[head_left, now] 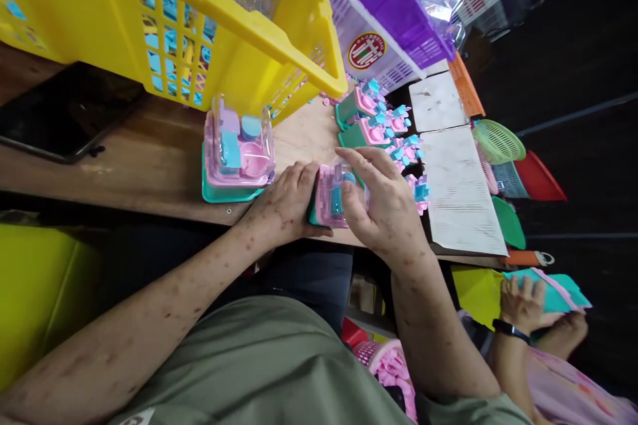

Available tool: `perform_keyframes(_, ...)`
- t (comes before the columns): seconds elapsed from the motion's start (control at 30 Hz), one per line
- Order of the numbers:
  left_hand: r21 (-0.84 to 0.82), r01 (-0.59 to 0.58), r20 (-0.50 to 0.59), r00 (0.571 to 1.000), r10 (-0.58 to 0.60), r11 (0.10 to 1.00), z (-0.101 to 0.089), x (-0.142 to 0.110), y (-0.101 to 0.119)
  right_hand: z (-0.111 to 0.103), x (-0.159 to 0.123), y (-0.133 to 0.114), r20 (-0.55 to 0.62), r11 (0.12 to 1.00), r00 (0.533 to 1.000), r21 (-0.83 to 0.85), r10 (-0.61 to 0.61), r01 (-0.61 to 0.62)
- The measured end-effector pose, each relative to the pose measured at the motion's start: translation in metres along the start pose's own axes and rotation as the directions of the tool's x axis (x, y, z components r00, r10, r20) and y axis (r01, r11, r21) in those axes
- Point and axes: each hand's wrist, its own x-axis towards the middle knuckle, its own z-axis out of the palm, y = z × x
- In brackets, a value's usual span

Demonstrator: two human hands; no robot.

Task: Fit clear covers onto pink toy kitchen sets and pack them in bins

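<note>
At the table edge, my left hand [292,202] is closed around the left side of a small plastic toy box [329,196]. It has a green base, a pink tray with blue and purple pieces, and a clear cover. My right hand [386,206] bends over the box's right side, thumb on the top and forefinger over the far edge; its contact beneath is partly hidden. A similar covered toy box [238,153] stands left of my left hand. Beyond my right hand are several uncovered toy boxes [366,129] with loose blue and pink pieces on top.
A yellow crate [279,33] of clear covers and coloured parts stands at the back left, beside a phone [64,109]. A purple crate [393,6] of clear parts sits behind. White sheets [461,186] lie at right. A co-worker's hands [528,302] hold a green and pink piece.
</note>
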Motion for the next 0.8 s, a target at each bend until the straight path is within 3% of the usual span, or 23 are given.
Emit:
perform_keyframes(0.23,-0.016,0.012,-0.003,1.000,-0.012,1.000,-0.002,0.000,0.004,-0.003,-0.001,-0.002,-0.002,1.000,1.000,-0.010,0.006,-0.006)
perform_keyframes(0.43,-0.038,0.029,0.008,1.000,-0.029,0.999,-0.002,0.001,0.005,-0.008,0.007,-0.007,0.075,0.999,0.997,-0.041,0.010,-0.007)
perform_keyframes(0.7,-0.043,0.044,0.008,0.999,-0.044,0.998,0.000,0.001,0.005,-0.005,0.009,-0.001,0.096,1.000,0.995,0.000,0.023,-0.023)
perform_keyframes(0.8,-0.064,0.038,-0.008,0.999,-0.038,0.997,-0.002,0.003,0.003,-0.001,0.001,0.006,0.102,0.993,0.993,0.087,0.065,-0.074)
